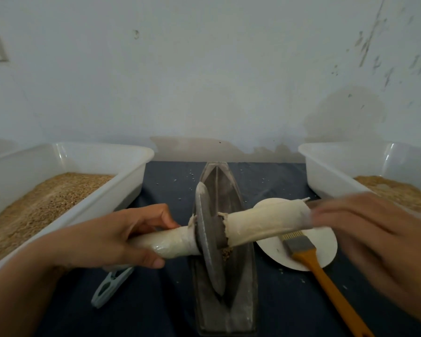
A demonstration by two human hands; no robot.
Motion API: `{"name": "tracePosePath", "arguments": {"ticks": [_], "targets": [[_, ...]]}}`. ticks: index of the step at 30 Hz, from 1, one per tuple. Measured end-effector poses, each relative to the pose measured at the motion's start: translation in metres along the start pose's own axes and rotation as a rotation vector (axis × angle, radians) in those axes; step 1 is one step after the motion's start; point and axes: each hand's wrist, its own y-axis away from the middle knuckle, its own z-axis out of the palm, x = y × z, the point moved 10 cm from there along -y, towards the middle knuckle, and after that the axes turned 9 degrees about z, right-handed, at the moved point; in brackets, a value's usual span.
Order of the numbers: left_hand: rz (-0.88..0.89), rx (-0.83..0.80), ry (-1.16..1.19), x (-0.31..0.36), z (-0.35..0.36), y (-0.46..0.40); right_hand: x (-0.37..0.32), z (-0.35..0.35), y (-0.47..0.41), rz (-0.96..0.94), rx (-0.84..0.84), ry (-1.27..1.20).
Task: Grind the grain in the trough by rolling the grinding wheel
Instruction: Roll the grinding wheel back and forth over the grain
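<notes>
- The left hand [122,237] grips the left end of the wrapped axle [260,221]; the right hand [374,229] is blurred at the right end, so I cannot tell its grip.
- The grinding wheel [208,242] stands between the hands, in the trough [241,288].
- The trough runs near to far, the axle lies across it, so I judge the rolling goes forward and back.
- A little grain [226,254] lies just beside the wheel.

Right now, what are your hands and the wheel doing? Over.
Left hand grips the left handle; right hand blurred, at the right handle's end. Grinding wheel stands in the trough, grain beside it. Brush alongside, clear of the trough.
</notes>
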Motion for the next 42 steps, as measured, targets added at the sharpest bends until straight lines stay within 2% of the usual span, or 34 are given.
{"name": "tracePosePath", "arguments": {"ticks": [5,7,14,18,22,25,28,30,34,40,42], "targets": [[0.014,0.082,-0.08,0.006,-0.007,-0.002,-0.027,0.034,-0.036,-0.063,-0.044,0.129],[0.016,0.136,-0.17,0.006,-0.014,-0.003,-0.022,0.045,-0.038,-0.039,-0.036,0.106],[0.064,0.463,-0.823,0.006,-0.036,-0.019,0.016,0.084,-0.065,0.103,-0.018,0.051],[-0.006,0.557,-0.985,-0.007,-0.047,-0.035,0.037,0.103,-0.087,0.203,-0.018,-0.008],[0.013,0.518,-1.001,-0.005,-0.043,-0.034,0.036,0.102,-0.082,0.186,-0.081,0.042],[0.042,0.44,-0.979,0.007,-0.034,-0.026,0.027,0.096,-0.075,0.145,-0.246,0.063],[0.014,0.386,-0.815,0.008,-0.033,-0.016,0.017,0.088,-0.072,0.13,-0.433,0.009],[-0.013,0.35,-0.676,0.002,-0.033,-0.011,0.011,0.082,-0.071,0.106,-0.465,-0.009],[-0.054,0.369,-0.62,-0.009,-0.033,-0.012,0.006,0.082,-0.075,0.111,-0.331,-0.02],[-0.031,0.519,-0.863,-0.006,-0.042,-0.027,0.014,0.099,-0.081,0.156,-0.07,0.114],[0.004,0.498,-0.94,0.0,-0.038,-0.029,0.013,0.092,-0.079,0.152,-0.036,0.072]]}}
